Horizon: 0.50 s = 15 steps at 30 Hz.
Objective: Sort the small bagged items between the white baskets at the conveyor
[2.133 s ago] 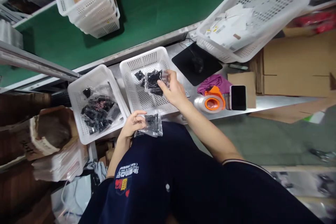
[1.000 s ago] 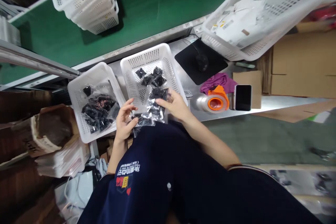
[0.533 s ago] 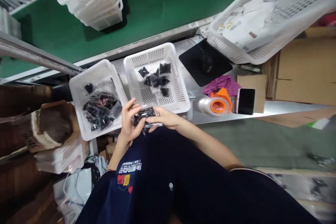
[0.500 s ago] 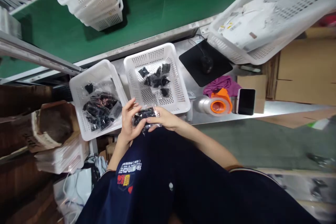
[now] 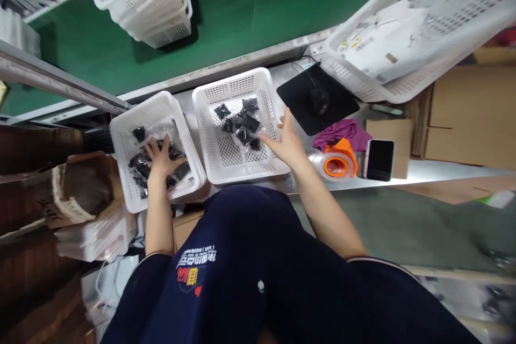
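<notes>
My left hand (image 5: 161, 160) reaches into the left white basket (image 5: 117, 134), fingers spread over a heap of black items in clear plastic bags (image 5: 139, 164). Whether its fingertips touch a bag I cannot tell. My right hand (image 5: 288, 142) is at the right side of the middle white basket (image 5: 207, 164), thumb and fingers apart, with nothing held. Several black items in clear bags (image 5: 237, 121) lie in a loose cluster on that basket's floor, just left of my right thumb.
Right of the baskets are a black mouse pad (image 5: 296, 91) with a mouse (image 5: 320, 101), a purple cloth (image 5: 342, 133), an orange tape dispenser (image 5: 346, 148) and a phone (image 5: 380, 160). A large white basket (image 5: 455, 75) holds white packages. Stacked baskets (image 5: 157, 16) stand on the green surface (image 5: 258, 5).
My hands have parted and the bagged black item between them has been let go. The left went into the left basket, the right to the middle basket, where the bags lie differently.
</notes>
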{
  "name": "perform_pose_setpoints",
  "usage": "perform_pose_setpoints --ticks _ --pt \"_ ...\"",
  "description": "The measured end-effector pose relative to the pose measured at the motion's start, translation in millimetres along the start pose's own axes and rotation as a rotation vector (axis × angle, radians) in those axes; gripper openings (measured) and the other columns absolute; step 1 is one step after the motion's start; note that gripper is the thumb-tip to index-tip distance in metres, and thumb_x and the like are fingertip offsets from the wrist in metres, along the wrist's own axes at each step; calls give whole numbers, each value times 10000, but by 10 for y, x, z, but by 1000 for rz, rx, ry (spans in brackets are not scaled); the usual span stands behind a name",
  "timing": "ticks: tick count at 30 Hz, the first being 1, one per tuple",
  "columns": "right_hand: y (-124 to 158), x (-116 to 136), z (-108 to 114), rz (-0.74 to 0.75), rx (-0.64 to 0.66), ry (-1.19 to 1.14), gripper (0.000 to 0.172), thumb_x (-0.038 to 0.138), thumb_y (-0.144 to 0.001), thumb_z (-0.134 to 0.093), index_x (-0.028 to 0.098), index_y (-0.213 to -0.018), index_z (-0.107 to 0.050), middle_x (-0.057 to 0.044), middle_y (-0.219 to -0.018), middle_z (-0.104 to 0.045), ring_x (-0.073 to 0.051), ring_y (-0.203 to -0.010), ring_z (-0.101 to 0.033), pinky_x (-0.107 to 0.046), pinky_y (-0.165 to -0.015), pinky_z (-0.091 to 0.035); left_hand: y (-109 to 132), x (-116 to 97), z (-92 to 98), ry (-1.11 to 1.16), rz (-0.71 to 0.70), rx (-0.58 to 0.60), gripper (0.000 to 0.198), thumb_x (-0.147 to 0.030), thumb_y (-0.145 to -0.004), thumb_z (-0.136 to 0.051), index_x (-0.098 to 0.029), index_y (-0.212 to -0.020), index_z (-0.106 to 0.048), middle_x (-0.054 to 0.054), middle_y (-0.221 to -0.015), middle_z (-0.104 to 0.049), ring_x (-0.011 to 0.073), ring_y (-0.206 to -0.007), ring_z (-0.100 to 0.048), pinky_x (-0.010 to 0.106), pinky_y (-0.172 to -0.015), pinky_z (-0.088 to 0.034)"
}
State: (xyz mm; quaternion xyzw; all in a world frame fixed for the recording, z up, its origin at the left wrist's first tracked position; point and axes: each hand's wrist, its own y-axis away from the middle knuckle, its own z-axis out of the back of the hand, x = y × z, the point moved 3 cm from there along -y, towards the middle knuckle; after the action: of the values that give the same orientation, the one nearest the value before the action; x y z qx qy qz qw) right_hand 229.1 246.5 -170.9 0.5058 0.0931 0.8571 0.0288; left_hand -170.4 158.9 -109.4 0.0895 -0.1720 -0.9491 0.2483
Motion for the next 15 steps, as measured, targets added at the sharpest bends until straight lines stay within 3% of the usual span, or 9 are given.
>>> perform_pose_setpoints --ticks 2,5,8,11,15 --pt "47 -215 8 -46 24 -78 1278 738 -759 -801 221 -1741 -168 -247 -1658 -487 -428 -1444 -589 -665 -1205 -480 -85 3 -67 -59 -17 -13 909 -453 -841 -861 -273 -1645 -476 229 -1783 -240 562 -1618 -198 750 -1148 -440" --pt "257 -410 16 -116 64 -124 1197 743 -759 -784 208 -1706 -284 -257 -1627 -521 -416 -1387 -639 -637 -1182 -512 -77 13 -77 -94 -80 -133 470 -382 -900 -792 -241 -1341 -719 198 -1520 -577 473 -1467 -455 589 -1082 -545" --pt "480 -494 47 -136 86 -138 1079 763 -762 -779 238 -1635 -424 -239 -1611 -548 -411 -1339 -675 -626 -1147 -545 9 175 67 0 -115 -217 179 -348 -885 -798 -219 -1006 -770 149 -1244 -702 402 -1262 -610 505 -1037 -553" --pt "623 -522 80 -149 137 -165 984 775 -769 -782 254 -1561 -517 -219 -1590 -579 -412 -1306 -698 -640 -1115 -568 160 473 358 264 -152 -452 180 -332 -840 -818 -206 -775 -708 85 -963 -720 293 -1007 -683 430 -1007 -537" --pt "661 -405 54 -131 199 -180 835 764 -789 -784 266 -1439 -623 -190 -1547 -627 -407 -1286 -711 -641 -1087 -596 386 822 647 699 -193 -772 252 -377 -770 -844 -200 -717 -672 17 -787 -678 204 -821 -661 361 -878 -542"
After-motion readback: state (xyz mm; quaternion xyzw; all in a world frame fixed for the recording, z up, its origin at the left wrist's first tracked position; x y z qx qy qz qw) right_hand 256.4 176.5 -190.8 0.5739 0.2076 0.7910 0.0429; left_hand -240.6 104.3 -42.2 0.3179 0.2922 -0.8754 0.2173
